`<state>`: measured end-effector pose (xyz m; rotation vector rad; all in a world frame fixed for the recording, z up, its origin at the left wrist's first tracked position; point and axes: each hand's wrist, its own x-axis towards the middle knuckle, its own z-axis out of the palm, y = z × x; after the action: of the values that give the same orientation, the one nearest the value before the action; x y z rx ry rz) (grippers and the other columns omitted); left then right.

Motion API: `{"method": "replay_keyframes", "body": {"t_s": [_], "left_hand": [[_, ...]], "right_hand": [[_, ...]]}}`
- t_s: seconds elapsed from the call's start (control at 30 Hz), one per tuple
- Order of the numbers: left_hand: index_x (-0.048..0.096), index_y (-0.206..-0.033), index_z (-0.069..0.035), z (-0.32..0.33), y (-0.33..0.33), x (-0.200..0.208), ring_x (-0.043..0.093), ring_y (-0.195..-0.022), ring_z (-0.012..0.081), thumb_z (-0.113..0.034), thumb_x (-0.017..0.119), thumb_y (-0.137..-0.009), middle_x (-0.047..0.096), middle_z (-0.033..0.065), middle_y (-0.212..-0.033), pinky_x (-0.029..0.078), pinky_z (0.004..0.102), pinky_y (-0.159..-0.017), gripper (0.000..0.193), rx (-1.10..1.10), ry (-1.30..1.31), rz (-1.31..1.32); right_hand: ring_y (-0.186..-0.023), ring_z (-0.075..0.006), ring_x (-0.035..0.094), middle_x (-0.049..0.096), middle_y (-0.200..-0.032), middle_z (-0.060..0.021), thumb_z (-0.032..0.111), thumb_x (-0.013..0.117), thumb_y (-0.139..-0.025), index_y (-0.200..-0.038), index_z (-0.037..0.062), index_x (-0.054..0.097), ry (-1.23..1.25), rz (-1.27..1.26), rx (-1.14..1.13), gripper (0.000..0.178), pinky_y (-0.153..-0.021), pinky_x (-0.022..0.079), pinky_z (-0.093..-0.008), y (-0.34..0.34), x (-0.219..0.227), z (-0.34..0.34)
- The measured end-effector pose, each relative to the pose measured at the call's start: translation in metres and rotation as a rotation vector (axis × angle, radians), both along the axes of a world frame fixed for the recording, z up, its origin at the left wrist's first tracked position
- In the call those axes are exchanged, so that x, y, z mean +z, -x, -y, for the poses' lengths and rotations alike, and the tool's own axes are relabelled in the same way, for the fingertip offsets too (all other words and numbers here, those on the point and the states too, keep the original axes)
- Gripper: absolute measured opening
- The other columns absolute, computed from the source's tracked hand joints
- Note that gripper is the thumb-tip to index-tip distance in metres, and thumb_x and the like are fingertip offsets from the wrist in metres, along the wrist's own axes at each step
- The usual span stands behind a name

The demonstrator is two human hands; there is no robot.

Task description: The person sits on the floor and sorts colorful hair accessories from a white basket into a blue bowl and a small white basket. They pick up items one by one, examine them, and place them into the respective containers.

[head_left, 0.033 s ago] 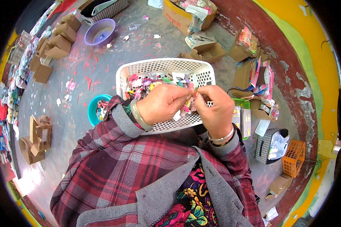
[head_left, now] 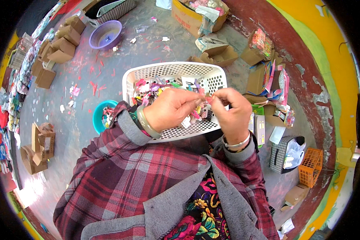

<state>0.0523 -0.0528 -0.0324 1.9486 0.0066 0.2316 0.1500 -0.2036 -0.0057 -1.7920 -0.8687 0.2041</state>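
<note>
My left hand [head_left: 172, 109] and my right hand [head_left: 233, 116] meet over a white perforated plastic basket [head_left: 180, 133], fingertips pinched. Between them is a small, thin reddish piece [head_left: 209, 99], too small for me to tell its kind. Both hands seem to grip it, one at each end. Many small colourful items [head_left: 150, 90] fill the basket below, pink, purple, black and green among them; some look like hair clips. My hands and wrists hide part of this heap.
Left of the basket stands a teal bowl [head_left: 99, 117] of small pieces. A purple basin [head_left: 105, 35] lies farther off. Cardboard boxes [head_left: 64, 49] line the left; on the right are a checked bin [head_left: 277, 158] and an orange crate [head_left: 310, 166]. Red scraps litter the floor.
My right hand has shifted a little to the right, away from my left hand, and more of the reddish piece shows between them. My left hand stays in place.
</note>
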Motion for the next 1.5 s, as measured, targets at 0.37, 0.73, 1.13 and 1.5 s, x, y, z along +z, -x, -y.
{"method": "replay_keyframes", "body": {"t_s": [0.37, 0.73, 1.13, 1.5], "left_hand": [[0.058, -0.109, 0.004, 0.0, -0.001, 0.002, 0.059, -0.092, 0.0138, -0.011, 0.046, -0.093, 0.062, 0.0089, -0.102, 0.048, 0.0253, -0.081, 0.025, 0.013, 0.646, -0.085], [0.058, -0.106, 0.007, -0.001, -0.001, -0.002, 0.06, -0.092, 0.0176, -0.012, 0.045, -0.094, 0.062, 0.0135, -0.101, 0.05, 0.0289, -0.082, 0.026, 0.088, 0.585, -0.15], [0.06, -0.103, 0.006, 0.001, -0.003, -0.003, 0.06, -0.09, 0.0167, -0.013, 0.047, -0.093, 0.063, 0.0125, -0.099, 0.051, 0.0292, -0.081, 0.025, 0.108, 0.524, -0.165], [0.06, -0.103, 0.005, 0.0, -0.004, -0.003, 0.061, -0.088, 0.0154, -0.012, 0.047, -0.093, 0.064, 0.012, -0.098, 0.05, 0.0268, -0.079, 0.024, 0.086, 0.514, -0.163]], "right_hand": [[-0.062, -0.0071, 0.051, 0.059, -0.069, -0.0017, 0.002, 0.056, -0.08, -0.082, -0.0023, 0.061, -0.337, -0.555, -0.19, 0.007, -0.06, 0.041, -0.0203, -0.07, -0.027, 0.044], [-0.069, -0.0227, 0.063, 0.066, -0.076, -0.0123, 0.021, 0.064, -0.073, -0.079, 0.0043, 0.068, 0.327, -0.019, -0.647, 0.018, -0.067, 0.048, -0.031, -0.164, -0.175, 0.164], [-0.088, -0.0268, 0.062, 0.066, -0.09, -0.0143, 0.003, 0.058, -0.069, -0.097, 0.0078, 0.068, 0.598, -0.002, -0.588, 0.03, -0.082, 0.046, -0.0316, -0.138, -0.269, 0.207], [-0.083, -0.0211, 0.06, 0.062, -0.106, -0.015, 0.008, 0.067, -0.066, -0.111, 0.0044, 0.06, 0.539, -0.223, -0.537, 0.047, -0.079, 0.045, -0.0289, -0.133, -0.274, 0.22]]}}
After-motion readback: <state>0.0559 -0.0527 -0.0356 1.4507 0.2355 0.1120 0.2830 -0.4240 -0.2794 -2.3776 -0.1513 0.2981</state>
